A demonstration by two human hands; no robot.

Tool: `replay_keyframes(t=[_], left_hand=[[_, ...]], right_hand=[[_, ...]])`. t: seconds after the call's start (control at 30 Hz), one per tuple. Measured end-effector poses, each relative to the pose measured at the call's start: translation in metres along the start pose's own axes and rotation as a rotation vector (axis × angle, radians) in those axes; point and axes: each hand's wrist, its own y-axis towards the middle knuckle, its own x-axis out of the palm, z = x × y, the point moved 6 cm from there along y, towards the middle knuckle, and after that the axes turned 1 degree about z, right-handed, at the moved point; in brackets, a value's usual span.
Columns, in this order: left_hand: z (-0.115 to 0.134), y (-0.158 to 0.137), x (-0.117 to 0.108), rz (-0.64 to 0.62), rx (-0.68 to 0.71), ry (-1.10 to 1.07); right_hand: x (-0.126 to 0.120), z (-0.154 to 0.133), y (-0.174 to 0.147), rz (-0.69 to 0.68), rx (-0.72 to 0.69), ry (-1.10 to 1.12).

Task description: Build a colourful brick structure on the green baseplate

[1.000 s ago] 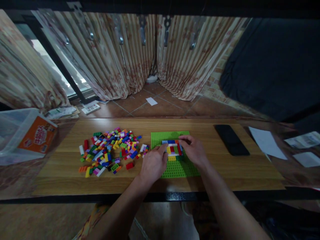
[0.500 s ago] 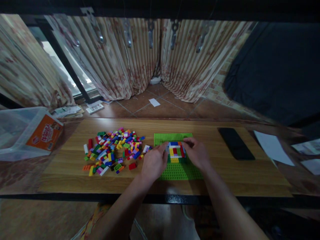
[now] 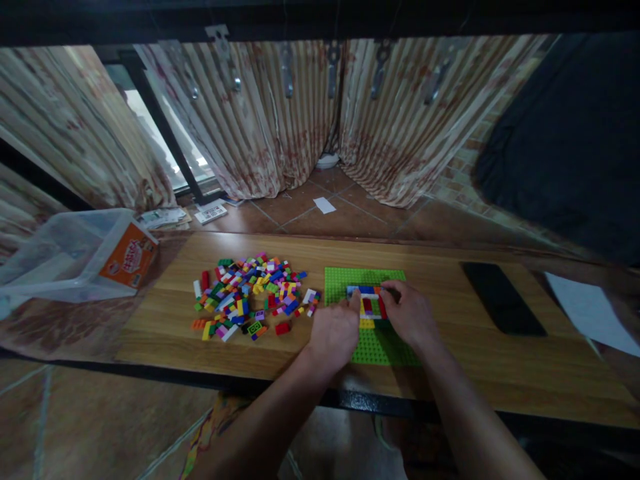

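A small rectangular structure of toy building bricks [image 3: 369, 323], with blue, white, red, yellow and orange pieces, stands on a green studded baseplate [image 3: 383, 350]. My left hand [image 3: 336, 327] is at its left side, the index finger stretched out onto the far left corner by a light blue brick, the other fingers curled. My right hand [image 3: 410, 311] grips the far right corner near an orange brick between thumb and fingers. The fingers partly hide the structure's sides.
Left of the baseplate lies a loose pile of mixed bricks [image 3: 240, 300]. A black phone-like slab [image 3: 503, 298] rests on the wooden table [image 3: 165, 317] at right. A clear plastic bin [image 3: 75, 260] with an orange label stands left, and white paper [image 3: 593, 313] lies far right.
The whole view has shifted, so the table things appear further right. My left index finger now reaches further onto the structure's far left corner. My right hand stays at the far right corner.
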Motion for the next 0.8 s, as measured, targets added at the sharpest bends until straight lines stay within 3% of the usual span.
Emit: replay_keyframes(t=[0.47,0.63,0.8], left_hand=[[-0.009,-0.008,-0.005,0.119,-0.026,-0.212],[-0.046,-0.017,-0.029,0.199,-0.112,-0.252],[-0.087,-0.033,-0.046,0.15,-0.165,-0.233]], right_hand=[[0.003,0.008,0.001,-0.008,-0.08,-0.071],[0.003,0.01,0.001,-0.023,-0.061,-0.078],[0.003,0.008,0.002,-0.011,-0.078,-0.064]])
